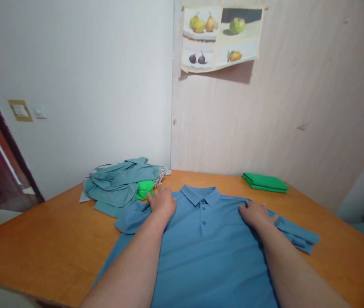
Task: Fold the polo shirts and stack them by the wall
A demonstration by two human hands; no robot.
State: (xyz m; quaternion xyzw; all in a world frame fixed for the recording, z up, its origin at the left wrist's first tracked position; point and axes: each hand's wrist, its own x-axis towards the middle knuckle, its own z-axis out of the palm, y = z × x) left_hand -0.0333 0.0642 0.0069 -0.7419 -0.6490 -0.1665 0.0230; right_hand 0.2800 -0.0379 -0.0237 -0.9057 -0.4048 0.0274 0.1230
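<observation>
A blue short-sleeved polo shirt (pixel 214 256) lies front up before me, its buttoned collar at the far end and its lower part running out of view. My left hand (pixel 163 202) is on the shoulder at the left of the collar, fingers curled down onto the cloth. On the other shoulder, my right hand (pixel 258 214) has thumb and forefinger close together at the fabric, with the outer fingers spread. Both hands appear closed on the shirt, though their fingertips are partly hidden. The sleeves stick out past each hand, the right one crumpled.
A loose heap of grey-green clothes (pixel 121 184) with a bright green piece (pixel 145 189) sits at the back left of the wooden table (pixel 50 239). At the back right lies a folded green cloth (pixel 265 182). A wall stands behind, bearing a fruit poster (pixel 217 38).
</observation>
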